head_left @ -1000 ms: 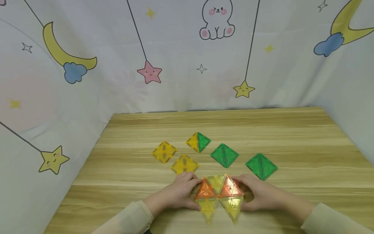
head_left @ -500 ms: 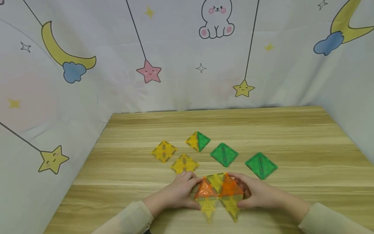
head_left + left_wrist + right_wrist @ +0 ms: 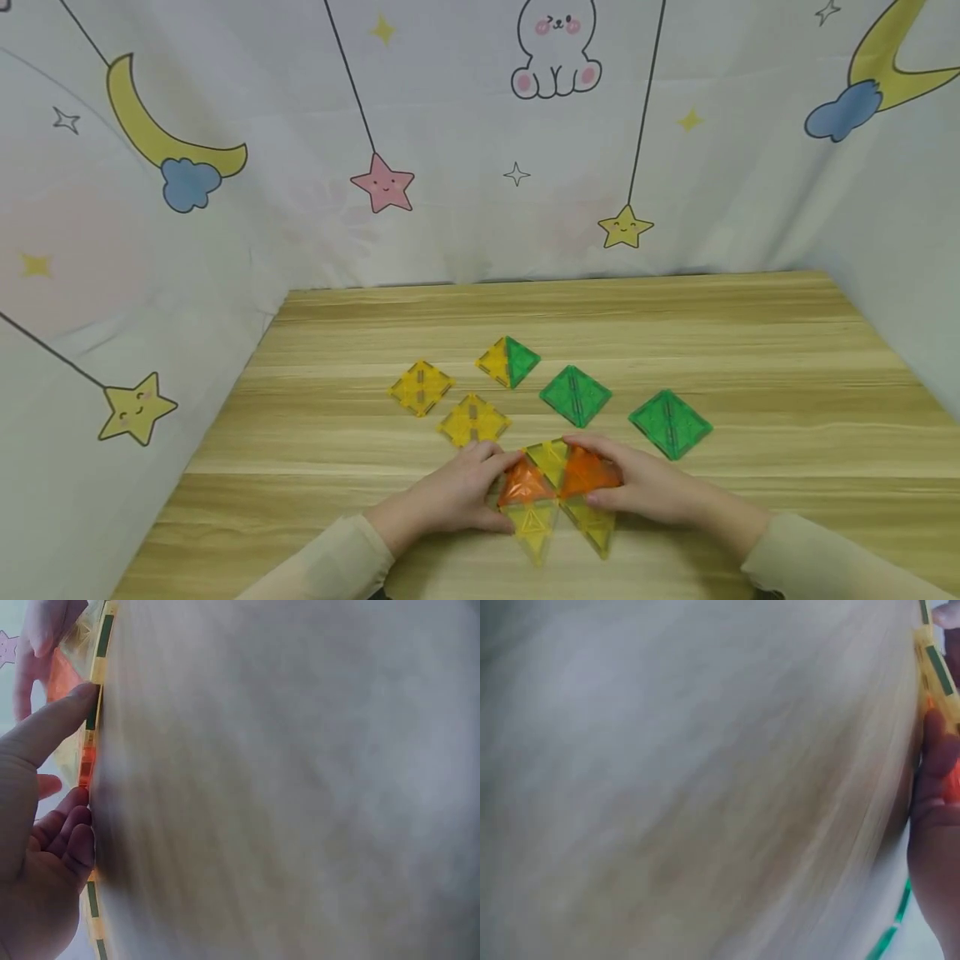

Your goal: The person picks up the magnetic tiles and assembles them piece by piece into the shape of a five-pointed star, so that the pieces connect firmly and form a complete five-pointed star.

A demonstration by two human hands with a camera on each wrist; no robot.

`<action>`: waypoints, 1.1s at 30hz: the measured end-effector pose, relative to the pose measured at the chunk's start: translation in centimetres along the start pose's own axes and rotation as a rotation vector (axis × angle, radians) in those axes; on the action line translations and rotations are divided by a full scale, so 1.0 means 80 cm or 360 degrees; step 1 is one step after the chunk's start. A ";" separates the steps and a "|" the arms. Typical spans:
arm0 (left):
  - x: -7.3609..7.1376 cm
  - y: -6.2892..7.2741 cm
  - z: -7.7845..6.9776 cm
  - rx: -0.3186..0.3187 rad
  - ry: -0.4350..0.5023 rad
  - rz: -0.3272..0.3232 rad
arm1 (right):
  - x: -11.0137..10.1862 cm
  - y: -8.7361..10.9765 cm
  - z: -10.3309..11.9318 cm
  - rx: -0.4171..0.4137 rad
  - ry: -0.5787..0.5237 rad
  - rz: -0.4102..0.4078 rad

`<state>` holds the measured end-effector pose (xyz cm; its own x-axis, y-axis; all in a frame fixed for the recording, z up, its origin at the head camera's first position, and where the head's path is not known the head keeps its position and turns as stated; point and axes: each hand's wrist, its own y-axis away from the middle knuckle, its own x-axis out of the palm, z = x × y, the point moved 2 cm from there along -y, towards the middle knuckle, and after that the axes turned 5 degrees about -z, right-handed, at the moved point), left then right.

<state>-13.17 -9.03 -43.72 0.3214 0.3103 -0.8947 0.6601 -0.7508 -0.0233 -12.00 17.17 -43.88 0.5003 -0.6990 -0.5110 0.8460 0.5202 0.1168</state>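
In the head view, see-through triangular magnetic tiles form a fan between the hands. A yellow tile sits at the top, flanked by a left orange tile and a right orange tile. Two more yellow tiles hang below, one lower left and one lower right, points toward the person. The left hand holds the fan's left side, its thumb beside the lower-left tile. Around the right orange tile, the right hand grips with thumb over its face and fingers at its far edge.
Beyond the hands on the wooden table lie diamond-shaped tile pairs: yellow near the left hand, yellow farther left, a yellow-green pair, and two green ones, middle and right. A patterned curtain hangs behind.
The right hand has moved left and its thumb now overlaps the right orange tile. The fan's right side has shifted slightly left and away from the person. The left hand has stayed about still.
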 end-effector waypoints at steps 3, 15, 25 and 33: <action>-0.001 0.000 -0.001 -0.0013 0.0029 -0.0017 | 0.004 -0.007 0.004 0.0029 0.0051 -0.0047; -0.001 -0.001 -0.002 -0.0035 0.0073 -0.0031 | 0.016 -0.027 0.013 0.0034 0.0041 -0.0099; 0.001 -0.005 -0.001 -0.0120 0.0309 -0.0062 | 0.014 -0.027 0.013 0.0049 -0.0110 -0.0193; 0.003 -0.007 -0.004 -0.0167 0.0477 -0.0053 | 0.012 -0.029 0.015 -0.0021 -0.0268 -0.0155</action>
<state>-13.24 -8.33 -43.77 0.4735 0.5034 -0.7227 0.7353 -0.6777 0.0096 -13.22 14.70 -43.66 0.4408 -0.8179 -0.3697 0.8901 0.4516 0.0621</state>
